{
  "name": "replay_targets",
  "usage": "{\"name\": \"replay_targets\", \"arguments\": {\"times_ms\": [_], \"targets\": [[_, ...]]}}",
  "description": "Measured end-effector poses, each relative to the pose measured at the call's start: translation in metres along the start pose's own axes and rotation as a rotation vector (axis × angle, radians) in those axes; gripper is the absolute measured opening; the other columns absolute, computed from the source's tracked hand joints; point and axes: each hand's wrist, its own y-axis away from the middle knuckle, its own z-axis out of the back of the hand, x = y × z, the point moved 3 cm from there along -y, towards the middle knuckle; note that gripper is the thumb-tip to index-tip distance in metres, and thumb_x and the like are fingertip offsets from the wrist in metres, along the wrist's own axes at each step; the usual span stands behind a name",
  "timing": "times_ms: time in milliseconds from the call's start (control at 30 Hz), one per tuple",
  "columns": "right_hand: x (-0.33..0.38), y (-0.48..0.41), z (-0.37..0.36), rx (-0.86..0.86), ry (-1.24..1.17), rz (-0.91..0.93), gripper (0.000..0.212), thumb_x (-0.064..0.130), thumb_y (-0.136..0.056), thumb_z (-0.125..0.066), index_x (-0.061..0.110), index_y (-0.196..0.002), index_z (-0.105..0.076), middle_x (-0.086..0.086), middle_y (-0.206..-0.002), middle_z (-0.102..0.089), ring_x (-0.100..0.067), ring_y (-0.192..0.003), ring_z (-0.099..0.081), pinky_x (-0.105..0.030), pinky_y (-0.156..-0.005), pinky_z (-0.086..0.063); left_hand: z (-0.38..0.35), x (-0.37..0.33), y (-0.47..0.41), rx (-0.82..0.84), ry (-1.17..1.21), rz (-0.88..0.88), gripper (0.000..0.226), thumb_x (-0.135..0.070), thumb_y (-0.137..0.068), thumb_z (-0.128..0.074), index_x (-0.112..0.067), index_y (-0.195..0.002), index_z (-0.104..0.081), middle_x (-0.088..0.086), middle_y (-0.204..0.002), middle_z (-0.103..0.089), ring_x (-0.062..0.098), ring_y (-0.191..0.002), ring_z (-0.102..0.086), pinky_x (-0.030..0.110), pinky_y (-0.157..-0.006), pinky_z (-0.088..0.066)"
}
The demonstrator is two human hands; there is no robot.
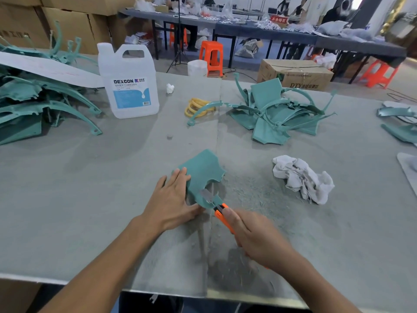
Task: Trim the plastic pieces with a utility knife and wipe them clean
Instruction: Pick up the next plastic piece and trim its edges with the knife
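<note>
Near the worktop's [90,177] front edge, centre: right hand [255,238] curled tight round orange utility knife [220,211], blade on teal plastic piece [203,168]. Left hand [171,199], fingers straight, presses the piece down. Crumpled rag [302,177] to the right. Further back: teal pile [270,114], white jug [129,84].

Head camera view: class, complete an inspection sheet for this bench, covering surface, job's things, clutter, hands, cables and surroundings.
Surface: grey felt-covered table, strewn with shavings.
Job's things: flat teal plastic piece under the blade of an orange utility knife; crumpled white rag lying apart.
Clutter: white plastic jug, yellow rings, heaps of teal plastic pieces.
Hands: left hand presses the piece flat; right hand grips the knife.
Cables: one dark cable on the floor beyond.
Surroundings: orange plastic stools, cardboard boxes, people at long tables.
</note>
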Motion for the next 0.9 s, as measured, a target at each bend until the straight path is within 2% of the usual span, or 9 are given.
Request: {"name": "replay_targets", "arguments": {"times_ms": [100,300,400,467,633,700,767,833,900], "targets": [[0.006,-0.003,0.001,-0.01,0.021,0.005,0.079,0.086,-0.079,-0.006,0.019,-0.079,-0.049,-0.007,-0.074,-0.063,-0.022,-0.066,-0.058,-0.042,-0.069,-0.047,0.004,-0.001,0.001,-0.007,0.042,0.004,0.114,-0.088,-0.069,-0.023,-0.016,-0.157,-0.021,-0.003,-0.168,-0.01,0.009,-0.154,-0.002,0.038,-0.124,-0.004],[0.003,-0.026,0.005,-0.075,0.179,0.012,0.067,0.08,-0.085,-0.008,0.024,-0.075,-0.043,0.002,-0.066,-0.052,-0.02,-0.062,-0.05,-0.039,-0.056,-0.032,0.01,-0.002,0.0,-0.041,0.107,-0.008,0.112,-0.096,-0.07,-0.026,-0.018,-0.15,-0.031,0.0,-0.167,-0.019,0.008,-0.152,-0.013,0.036,-0.122,-0.014],[-0.005,-0.037,0.008,-0.095,0.27,-0.01,0.062,0.077,-0.09,-0.011,0.026,-0.074,-0.04,0.005,-0.067,-0.05,-0.017,-0.061,-0.046,-0.036,-0.052,-0.028,0.012,0.0,0.0,-0.064,0.17,0.005,0.111,-0.1,-0.068,-0.032,-0.021,-0.146,-0.034,-0.005,-0.161,-0.032,0.011,-0.141,-0.031,0.034,-0.118,-0.022],[-0.009,-0.043,0.014,-0.139,0.333,-0.01,0.062,0.079,-0.087,-0.008,0.026,-0.074,-0.037,0.006,-0.065,-0.047,-0.014,-0.057,-0.041,-0.034,-0.051,-0.024,0.015,0.003,-0.001,-0.058,0.239,0.028,0.111,-0.102,-0.064,-0.036,-0.025,-0.144,-0.036,-0.011,-0.147,-0.045,0.012,-0.128,-0.041,0.036,-0.113,-0.031],[-0.013,-0.05,0.024,-0.235,0.45,-0.002,0.065,0.078,-0.086,-0.005,0.025,-0.081,-0.041,0.007,-0.064,-0.041,-0.03,-0.067,-0.049,-0.038,-0.055,-0.027,0.015,0.009,-0.004,-0.033,0.278,0.069,0.11,-0.102,-0.062,-0.04,-0.028,-0.142,-0.042,-0.011,-0.138,-0.05,0.019,-0.126,-0.045,0.041,-0.108,-0.04],[-0.017,-0.049,0.025,-0.25,0.337,-0.033,0.069,0.081,-0.083,-0.006,0.023,-0.077,-0.041,0.006,-0.065,-0.047,-0.029,-0.069,-0.053,-0.039,-0.056,-0.03,0.016,0.006,-0.003,-0.036,0.237,0.04,0.099,-0.1,-0.069,-0.035,-0.029,-0.137,-0.046,-0.007,-0.128,-0.053,0.021,-0.119,-0.049,0.042,-0.104,-0.042],[-0.021,-0.044,0.026,-0.266,0.154,-0.078,0.072,0.083,-0.083,-0.01,0.02,-0.074,-0.044,0.001,-0.065,-0.056,-0.026,-0.067,-0.055,-0.04,-0.059,-0.038,0.02,-0.002,-0.002,-0.079,0.148,-0.041,0.082,-0.09,-0.081,-0.026,-0.032,-0.134,-0.05,-0.005,-0.127,-0.055,0.021,-0.114,-0.051,0.041,-0.101,-0.042],[-0.024,-0.038,0.029,-0.286,-0.03,-0.117,0.071,0.081,-0.089,-0.019,0.018,-0.075,-0.051,-0.002,-0.065,-0.062,-0.025,-0.064,-0.058,-0.042,-0.063,-0.046,0.031,-0.011,-0.001,-0.178,0.108,-0.105,0.067,-0.074,-0.093,-0.023,-0.029,-0.129,-0.057,-0.004,-0.127,-0.062,0.021,-0.113,-0.057,0.039,-0.097,-0.044],[-0.029,-0.031,0.031,-0.314,-0.184,-0.146,0.065,0.077,-0.093,-0.027,0.022,-0.075,-0.055,0.0,-0.062,-0.061,-0.02,-0.055,-0.056,-0.039,-0.062,-0.049,0.049,-0.018,0.0,-0.303,0.134,-0.126,0.054,-0.057,-0.1,-0.029,-0.023,-0.121,-0.066,-0.001,-0.118,-0.069,0.023,-0.111,-0.062,0.04,-0.096,-0.046]]}}
